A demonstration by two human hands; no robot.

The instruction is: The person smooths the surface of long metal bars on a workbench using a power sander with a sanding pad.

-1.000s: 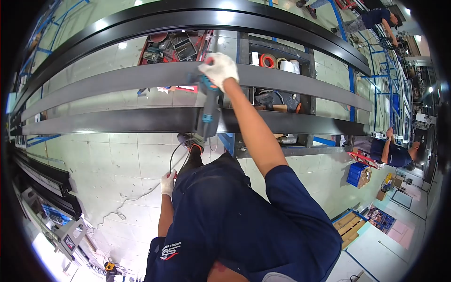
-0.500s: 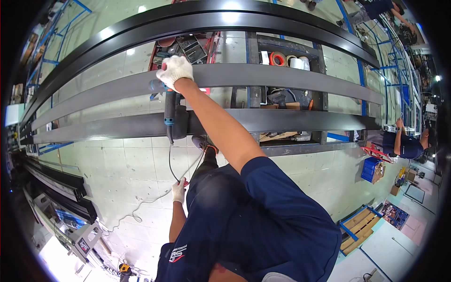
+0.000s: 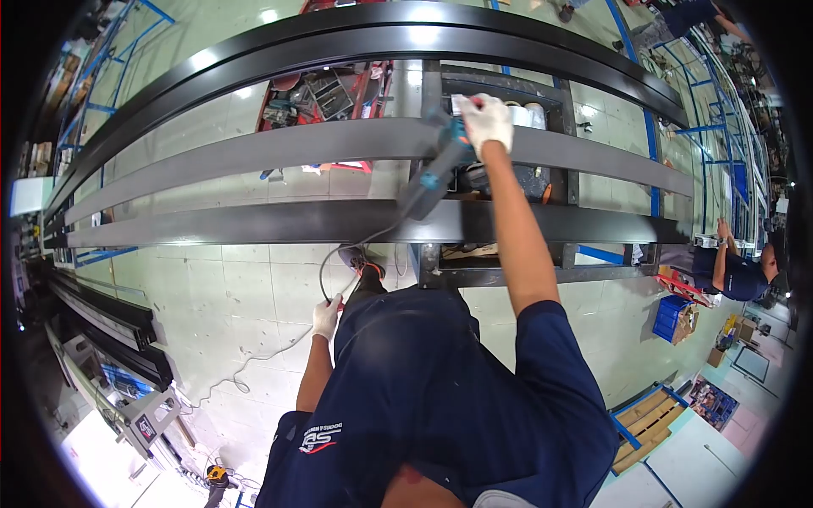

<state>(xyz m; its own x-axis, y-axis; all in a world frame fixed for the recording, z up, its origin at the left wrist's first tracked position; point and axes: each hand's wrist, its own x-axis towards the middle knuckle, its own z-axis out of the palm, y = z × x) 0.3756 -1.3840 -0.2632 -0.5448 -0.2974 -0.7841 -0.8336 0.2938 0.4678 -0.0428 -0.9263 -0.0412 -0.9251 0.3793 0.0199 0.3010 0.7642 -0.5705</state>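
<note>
My right hand (image 3: pixel 489 124), in a white glove, is closed on the teal head of a corded power tool (image 3: pixel 434 173). The tool slants down and left over the flat grey bar (image 3: pixel 339 140), and motion blurs it, so its exact kind cannot be told. From its lower end the black cord (image 3: pixel 360 240) loops down to my gloved left hand (image 3: pixel 325 317). That hand is low beside my leg, its fingers closed around the cord. Nearest my body runs a dark glossy bar (image 3: pixel 254 224), with the tool's lower end over its edge.
Long black profiles (image 3: pixel 339 46) lie farther away. Below the bars are a red tray (image 3: pixel 373 89) of tools and a dark frame (image 3: pixel 569 178) holding rolls and tools. More cable (image 3: pixel 241 385) trails across the floor. A co-worker (image 3: pixel 733 267) is at the right.
My right hand has carried the power tool to the right along the grey bar, and the tool now tilts. The cord stretches rightward. My left hand has risen slightly.
</note>
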